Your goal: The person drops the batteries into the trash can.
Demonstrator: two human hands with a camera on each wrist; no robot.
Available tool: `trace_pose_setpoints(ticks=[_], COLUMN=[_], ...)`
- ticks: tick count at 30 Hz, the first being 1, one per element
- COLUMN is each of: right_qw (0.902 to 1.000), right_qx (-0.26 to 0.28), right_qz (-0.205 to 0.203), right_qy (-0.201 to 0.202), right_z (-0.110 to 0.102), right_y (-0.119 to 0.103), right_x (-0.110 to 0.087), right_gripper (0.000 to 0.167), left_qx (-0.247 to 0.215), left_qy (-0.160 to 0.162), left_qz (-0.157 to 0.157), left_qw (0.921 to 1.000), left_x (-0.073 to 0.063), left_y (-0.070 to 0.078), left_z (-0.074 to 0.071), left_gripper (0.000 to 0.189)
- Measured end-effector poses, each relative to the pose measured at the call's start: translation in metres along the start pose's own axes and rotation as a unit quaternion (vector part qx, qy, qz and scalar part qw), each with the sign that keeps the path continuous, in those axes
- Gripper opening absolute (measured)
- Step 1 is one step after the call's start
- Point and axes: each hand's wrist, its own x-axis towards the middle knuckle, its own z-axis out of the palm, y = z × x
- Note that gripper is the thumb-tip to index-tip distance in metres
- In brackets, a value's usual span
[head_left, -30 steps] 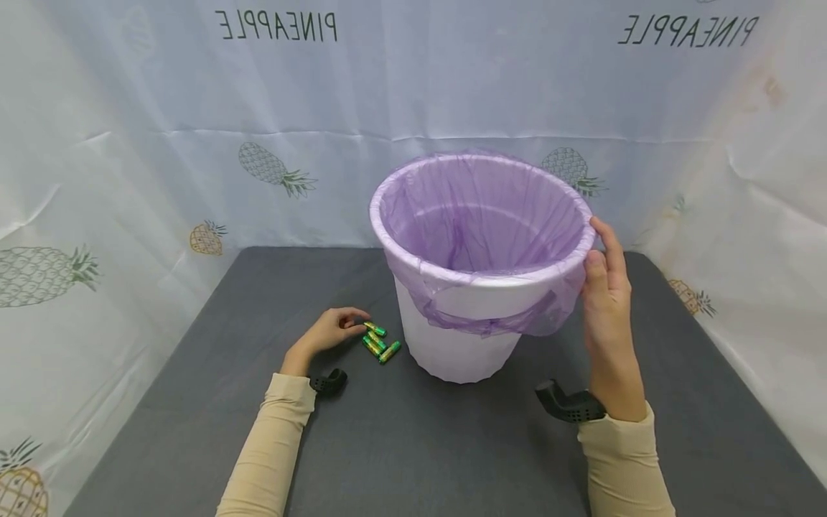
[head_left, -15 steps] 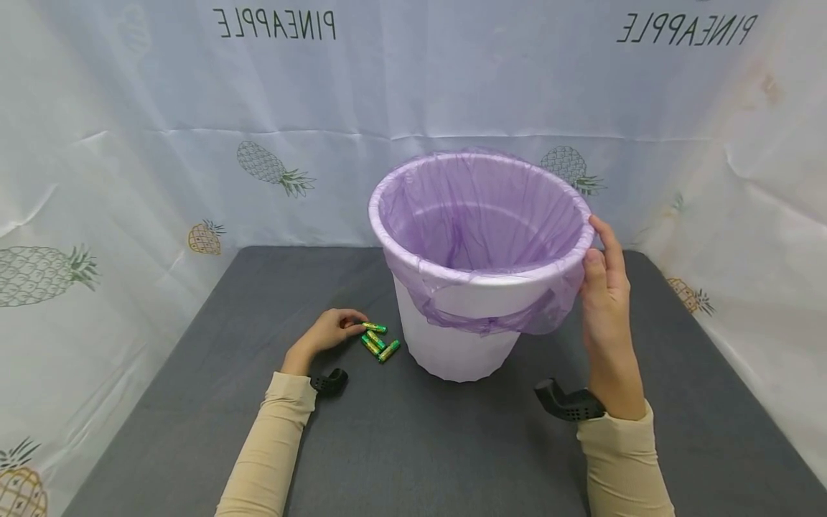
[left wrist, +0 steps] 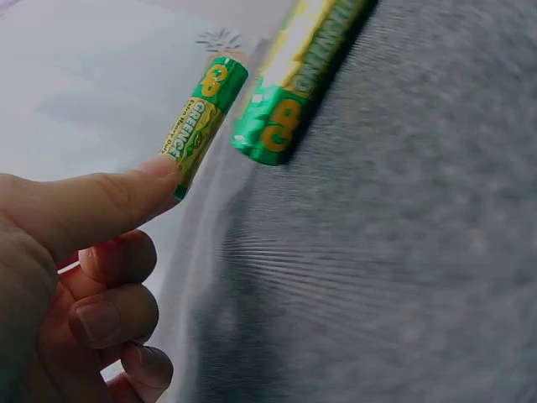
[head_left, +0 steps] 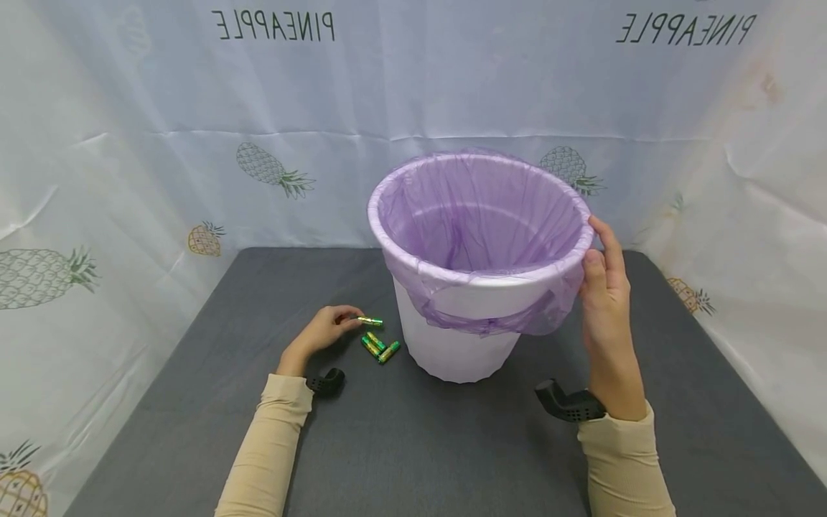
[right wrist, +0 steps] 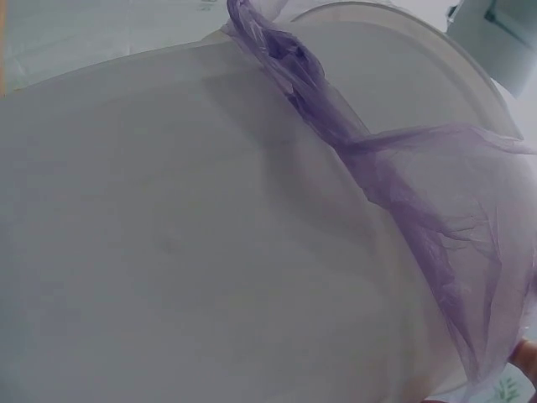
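Seen near, at left and right: beige sleeves (head_left: 265,445) and black wrist devices (head_left: 326,383). Lying grouped on dark grey counter (head_left: 452,445), left of centre: three green-and-gold batteries (head_left: 389,352). Just beyond: pinching end of fourth battery (head_left: 371,321), apart from group, in left hand (head_left: 325,328), with other fingers curled inward. To right: standing on counter, white bin (head_left: 461,345) lined with purple bag (head_left: 481,230) folded over rim. Holding rim's right side between bent index finger and thumb of right hand (head_left: 606,301), with other fingers hidden. Hanging far: pale curtain (head_left: 388,86) printed with pineapples and reversed lettering.
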Motion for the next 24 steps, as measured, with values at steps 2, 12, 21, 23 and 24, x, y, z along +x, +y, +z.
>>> trace_pose_setpoints(ticks=[2, 12, 21, 23, 24], right_qw=[1.0, 1.0, 0.9999, 0.9998, 0.9997], right_qx=[-0.001, 0.002, 0.006, 0.005, 0.003], right_qz=[0.0, -0.003, -0.006, -0.005, -0.006], right_qy=[0.001, -0.004, -0.014, -0.02, -0.022], right_z=[0.0, -0.002, -0.003, -0.003, -0.003], right_y=[0.0, 0.0, 0.001, 0.001, 0.001], right_x=[0.0, 0.001, -0.001, -0.001, -0.001], right_gripper=[0.042, 0.042, 0.04, 0.04, 0.04], left_qx=[-0.01, -0.034, -0.048, -0.045, -0.045], left_qy=[0.004, 0.03, 0.066, 0.075, 0.081], left_qz=[0.002, -0.005, -0.007, -0.009, -0.008], left_qw=[0.9999, 0.999, 0.9966, 0.9961, 0.9957], left_x=[0.0, -0.003, -0.011, -0.015, -0.016], left_y=[0.002, 0.011, 0.028, 0.042, 0.046], left_z=[-0.003, -0.015, -0.03, -0.035, -0.037], left_gripper=[0.023, 0.024, 0.026, 0.026, 0.027])
